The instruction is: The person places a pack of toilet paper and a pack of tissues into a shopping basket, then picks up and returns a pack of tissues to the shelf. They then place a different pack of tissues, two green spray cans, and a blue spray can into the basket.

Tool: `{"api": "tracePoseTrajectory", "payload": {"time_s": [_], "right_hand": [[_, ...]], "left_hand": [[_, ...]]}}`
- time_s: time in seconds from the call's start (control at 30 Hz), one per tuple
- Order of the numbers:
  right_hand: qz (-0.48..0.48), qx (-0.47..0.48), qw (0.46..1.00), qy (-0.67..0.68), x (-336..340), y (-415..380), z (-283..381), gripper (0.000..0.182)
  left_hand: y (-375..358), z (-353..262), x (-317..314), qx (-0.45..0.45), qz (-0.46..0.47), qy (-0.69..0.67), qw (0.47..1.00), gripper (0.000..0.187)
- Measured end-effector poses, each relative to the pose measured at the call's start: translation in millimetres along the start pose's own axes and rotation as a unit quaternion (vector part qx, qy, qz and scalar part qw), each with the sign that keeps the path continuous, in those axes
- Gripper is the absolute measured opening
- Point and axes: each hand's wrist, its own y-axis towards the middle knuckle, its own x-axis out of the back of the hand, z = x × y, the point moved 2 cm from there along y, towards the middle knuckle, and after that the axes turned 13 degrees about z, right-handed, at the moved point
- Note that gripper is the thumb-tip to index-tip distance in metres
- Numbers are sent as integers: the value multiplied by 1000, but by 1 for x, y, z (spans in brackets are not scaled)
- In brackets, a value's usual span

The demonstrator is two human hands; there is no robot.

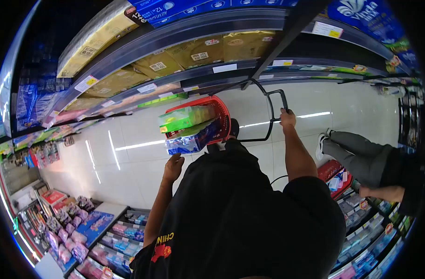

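My right hand (288, 118) is closed around the black handle (271, 106) of a red shopping basket (225, 111). The basket is low over the tiled floor, by my feet. Two plastic-wrapped packs stick out of it: a green one (184, 119) and a blue one (192, 139). Just behind the blue pack hangs my left hand (174, 166), its fingers loosely bent and nothing visible in them. A gap separates it from the pack.
Shelves (207, 28) of gold and blue tissue packs run along the front. At right, another person (361, 158) in grey trousers stands by a second red basket (333, 176). Low shelves of small packs (121, 237) lie behind me; a display of pink packs (68, 237) is at left.
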Motion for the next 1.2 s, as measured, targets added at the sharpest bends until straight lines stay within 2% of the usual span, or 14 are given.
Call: {"api": "tracePoseTrajectory", "payload": {"time_s": [0.17, 0.27, 0.33, 0.37, 0.43, 0.47, 0.53, 0.63, 0.77, 0.93, 1.03, 1.1, 1.13, 1.2], "right_hand": [[27, 72, 975, 207, -27, -71, 34, 24], [12, 146, 982, 119, -48, -117, 49, 25], [51, 187, 973, 127, -64, -154, 62, 22], [45, 192, 979, 44, -66, -187, 82, 14], [74, 275, 956, 69, -94, -198, 70, 17], [67, 297, 952, -20, -102, -210, 71, 20], [109, 263, 957, -59, -100, -278, 112, 28], [130, 334, 922, -149, -126, -298, 104, 39], [257, 410, 854, -192, -124, -323, 110, 44], [343, 506, 741, -277, -96, -313, 91, 53], [485, 470, 702, -227, -54, -270, 56, 51], [490, 403, 696, -336, -10, -224, 31, 44], [457, 401, 730, -312, 10, -194, 3, 43], [404, 294, 828, -253, 77, -150, -29, 40]], "left_hand": [[16, -13, 1, -89, 23, 25, 995, 42], [35, 13, -13, -120, 44, -58, 990, 39], [22, -12, -16, -92, 79, -125, 985, 37], [19, -25, -20, -78, 100, -157, 979, 36], [21, -32, -34, -81, 141, -201, 966, 38], [20, -39, -39, -84, 168, -211, 959, 41], [16, -58, -51, -84, 193, -258, 943, 40], [6, -98, -61, -76, 178, -316, 929, 43], [6, -122, -70, -137, 148, -317, 927, 45], [16, -142, -86, -75, 17, -289, 954, 46], [26, -171, -104, -111, -35, -133, 984, 34], [42, -187, -131, -170, -145, -127, 966, 25], [50, -198, -139, -203, -198, -121, 951, 21], [56, -220, -149, -124, -152, -300, 933, 16]]}}
